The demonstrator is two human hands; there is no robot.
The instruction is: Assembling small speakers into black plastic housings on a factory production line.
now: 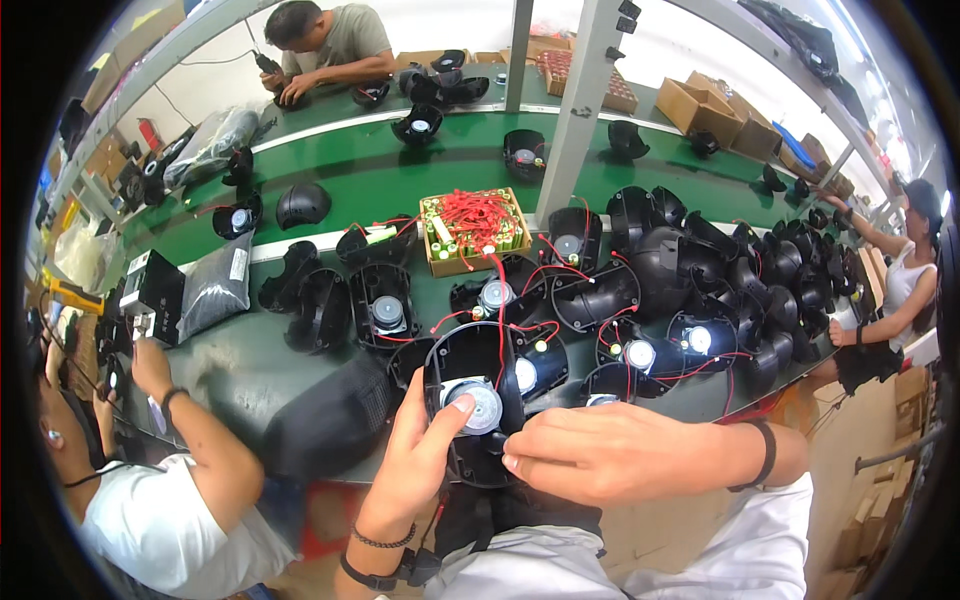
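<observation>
My left hand (422,432) grips a black plastic speaker housing (432,350) by its left side, thumb on the round silver speaker (472,406) fixed inside it. A red wire rises from the housing toward the table. My right hand (600,452) is closed, its fingertips pinched together at the housing's lower right edge; what they hold, if anything, is hidden. Just beyond, on the green table, lie more open housings with speakers and red wires, among them one with a silver speaker (387,312). Past them stands a cardboard box (460,267) of green battery cells topped with tangled red wires.
Black housings (675,265) pile up on the right. At left lie a grey plastic bag (215,285) and a black box (153,290). A metal post (583,110) rises beside the green conveyor belt (370,155). People work at left, right and across the belt.
</observation>
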